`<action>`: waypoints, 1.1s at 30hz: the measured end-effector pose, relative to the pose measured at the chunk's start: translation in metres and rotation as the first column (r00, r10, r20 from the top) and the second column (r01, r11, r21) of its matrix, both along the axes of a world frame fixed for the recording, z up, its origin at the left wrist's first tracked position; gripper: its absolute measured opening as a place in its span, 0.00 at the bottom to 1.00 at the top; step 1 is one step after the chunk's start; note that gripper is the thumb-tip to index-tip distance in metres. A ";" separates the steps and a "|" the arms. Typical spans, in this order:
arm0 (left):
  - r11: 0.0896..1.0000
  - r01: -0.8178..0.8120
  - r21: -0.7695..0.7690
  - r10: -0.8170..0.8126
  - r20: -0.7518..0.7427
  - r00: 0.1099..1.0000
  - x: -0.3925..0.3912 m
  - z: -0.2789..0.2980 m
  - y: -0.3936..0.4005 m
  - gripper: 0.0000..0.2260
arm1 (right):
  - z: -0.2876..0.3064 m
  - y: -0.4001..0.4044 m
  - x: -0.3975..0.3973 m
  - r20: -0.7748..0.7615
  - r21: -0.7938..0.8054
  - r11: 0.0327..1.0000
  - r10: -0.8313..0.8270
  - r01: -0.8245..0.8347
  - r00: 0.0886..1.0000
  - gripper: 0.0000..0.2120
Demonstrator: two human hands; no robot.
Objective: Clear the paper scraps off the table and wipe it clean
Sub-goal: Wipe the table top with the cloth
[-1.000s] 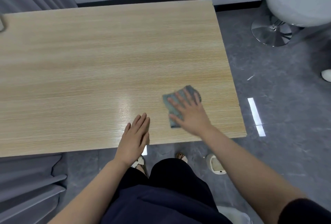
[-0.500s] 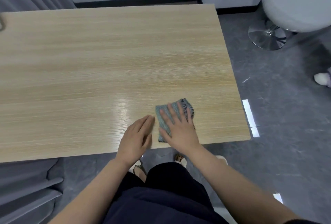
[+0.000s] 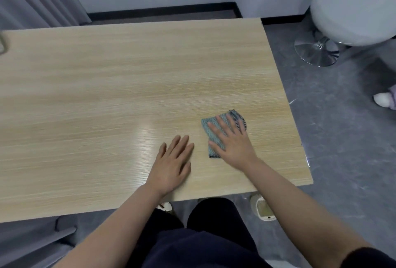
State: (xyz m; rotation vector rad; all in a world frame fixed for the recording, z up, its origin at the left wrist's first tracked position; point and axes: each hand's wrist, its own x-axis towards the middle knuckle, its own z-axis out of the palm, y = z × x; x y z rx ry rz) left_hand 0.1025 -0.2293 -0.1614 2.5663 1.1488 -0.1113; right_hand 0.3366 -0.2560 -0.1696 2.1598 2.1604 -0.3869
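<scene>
Right now I have my right hand (image 3: 232, 146) spread flat, fingers splayed, pressing a folded teal cloth (image 3: 214, 137) onto the wooden table (image 3: 107, 96); nothing is pinched, the palm just pins it down. My left hand (image 3: 172, 163) lies open and empty on the tabletop just beside it, toward my body's left, not touching the cloth. The cloth shows past my fingertips and off the thumb side of the right hand, with a darker patterned corner at its far end. I see no paper scraps on the surface, so I judge the clearing done and the wiping under way. I expect the cloth to be light, soft and limp, prone to bunching or unfolding if dragged by an edge. Best held under a flat palm, pressure over its middle.
</scene>
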 end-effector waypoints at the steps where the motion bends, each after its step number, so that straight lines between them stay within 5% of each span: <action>1: 1.000 -0.018 -0.006 0.018 -0.008 1.000 0.004 0.000 0.005 0.25 | 0.000 0.013 0.010 0.001 -0.010 0.999 -0.031 0.031 1.000 0.28; 5: 0.979 -0.181 -0.089 0.181 -0.010 0.983 0.021 0.004 0.021 0.30 | -0.001 0.069 0.060 -0.008 -0.031 0.986 -0.167 0.166 0.986 0.30; 11: 0.975 -0.214 -0.053 0.214 0.002 0.977 0.020 -0.003 0.020 0.25 | 0.004 0.086 0.067 -0.007 -0.046 0.982 -0.181 0.181 0.983 0.29; 17: 0.967 -0.253 0.009 0.252 0.052 0.966 0.026 0.002 0.029 0.23 | -0.003 0.033 0.011 -0.024 0.011 0.983 0.185 -0.184 0.983 0.29; 23: 0.970 -0.228 0.081 0.220 0.098 0.971 0.042 0.007 0.066 0.20 | -0.005 0.049 0.038 -0.036 0.019 0.927 0.375 -0.374 0.926 0.29; 33: 0.975 -0.222 -0.024 0.223 0.089 0.971 0.068 0.005 0.117 0.24 | 0.001 0.169 0.106 -0.019 -0.021 0.988 -0.154 0.153 0.988 0.30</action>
